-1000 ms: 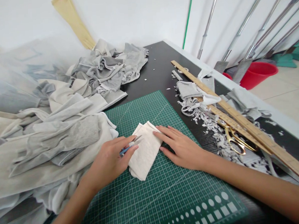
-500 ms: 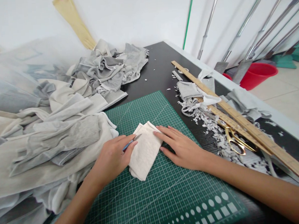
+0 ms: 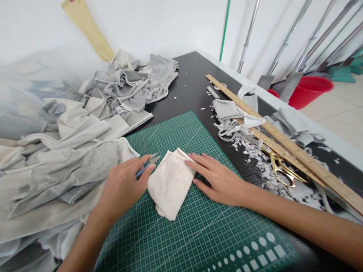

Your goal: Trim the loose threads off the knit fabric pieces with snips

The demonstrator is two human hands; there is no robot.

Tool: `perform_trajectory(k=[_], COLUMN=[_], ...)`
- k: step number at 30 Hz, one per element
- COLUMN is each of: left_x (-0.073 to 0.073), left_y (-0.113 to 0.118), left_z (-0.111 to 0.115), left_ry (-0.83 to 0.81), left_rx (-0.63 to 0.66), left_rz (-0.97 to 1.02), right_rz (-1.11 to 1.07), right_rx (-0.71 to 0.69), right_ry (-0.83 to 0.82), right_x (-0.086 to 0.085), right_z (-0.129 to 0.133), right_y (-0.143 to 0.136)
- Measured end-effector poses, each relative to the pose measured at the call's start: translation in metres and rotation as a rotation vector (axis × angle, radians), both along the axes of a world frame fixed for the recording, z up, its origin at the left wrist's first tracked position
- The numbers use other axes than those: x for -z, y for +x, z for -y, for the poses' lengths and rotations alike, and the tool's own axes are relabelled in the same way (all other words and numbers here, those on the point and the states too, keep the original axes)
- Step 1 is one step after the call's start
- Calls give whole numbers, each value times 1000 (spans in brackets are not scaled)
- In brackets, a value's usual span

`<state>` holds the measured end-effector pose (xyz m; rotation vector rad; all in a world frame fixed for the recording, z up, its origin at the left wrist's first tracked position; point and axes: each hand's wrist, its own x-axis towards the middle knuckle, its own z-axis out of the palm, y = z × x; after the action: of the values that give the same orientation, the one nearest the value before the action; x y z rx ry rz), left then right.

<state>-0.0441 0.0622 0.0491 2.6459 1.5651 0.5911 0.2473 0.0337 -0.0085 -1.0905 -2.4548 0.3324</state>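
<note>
My left hand is closed around a pair of thread snips with a blue handle. Their two short metal blades point away to the right, spread a little apart, just left of a folded cream cloth. This cloth lies tilted on the green cutting mat. On its right edge rest the fingertips of my right hand, with the fingers stretched out and spread. The blue handle is mostly hidden in my left fingers.
A heap of grey and cream fabric covers the table's left side. To the right lie long wooden rulers, gold-handled scissors and many small fabric scraps. A red bucket stands on the floor beyond the table.
My left hand has moved left with the snips, off the cloth's top, and the blades now show apart. The right hand stays on the cloth. The view has shifted slightly.
</note>
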Motion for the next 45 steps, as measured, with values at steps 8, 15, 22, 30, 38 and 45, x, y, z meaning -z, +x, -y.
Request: perform_trajectory(k=[8,15,22,30,38,45], left_x=[-6,-17,-17,-14,-12,-9], left_y=[-6,1,8,7,17,18], left_z=[7,18,20,19,15,12], left_ry=[-62,-181,-207,-137,-162,-135], left_rx=[2,111,107,107,141,111], left_rz=[-11,-25,56,39,-11,9], right_rz=[4,3,12,19,18,-4], right_rx=[2,0,4,5,3,6], right_ry=[-11,-2,6,-2,-3,-14], right_x=[0,0,2,0,-1,-1], right_z=[0,0,-1,0,-1,0], right_y=[0,0,0,0,-1,0])
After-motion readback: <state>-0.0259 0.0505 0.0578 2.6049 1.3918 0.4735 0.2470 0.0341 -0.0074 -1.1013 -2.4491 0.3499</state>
